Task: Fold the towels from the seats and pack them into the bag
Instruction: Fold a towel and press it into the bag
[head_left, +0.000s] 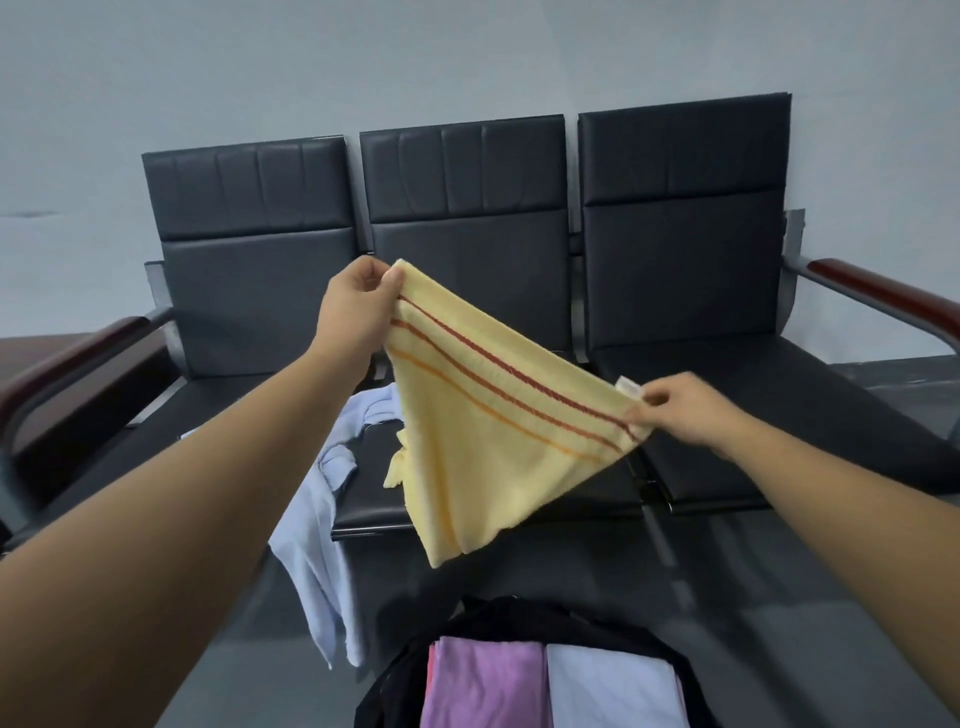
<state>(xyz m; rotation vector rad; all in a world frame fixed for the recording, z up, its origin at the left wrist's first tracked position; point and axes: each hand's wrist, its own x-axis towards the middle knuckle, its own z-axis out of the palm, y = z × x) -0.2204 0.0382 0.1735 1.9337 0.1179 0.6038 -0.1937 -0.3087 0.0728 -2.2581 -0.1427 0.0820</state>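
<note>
1. Seats: three in one row, the left seat (249, 270), middle seat (467, 249) and right seat (685, 244).
2. Armrests: two, the left armrest (67, 364) and right armrest (883, 291).
3. Loose towels: two, the yellow striped towel (483, 457) and pale blue towel (317, 525).
4. Bags: one black bag (392, 680).
5. Folded towels in it: two plainly seen, the purple towel (483, 686) and white towel (608, 691); whether the thin red edge (430, 670) is a third is unclear.
6. Hands: two, the left hand (353, 306) and right hand (680, 410).

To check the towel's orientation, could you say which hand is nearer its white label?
Right. The right hand pinches the yellow towel beside the white label; the left hand grips the opposite corner.
</note>
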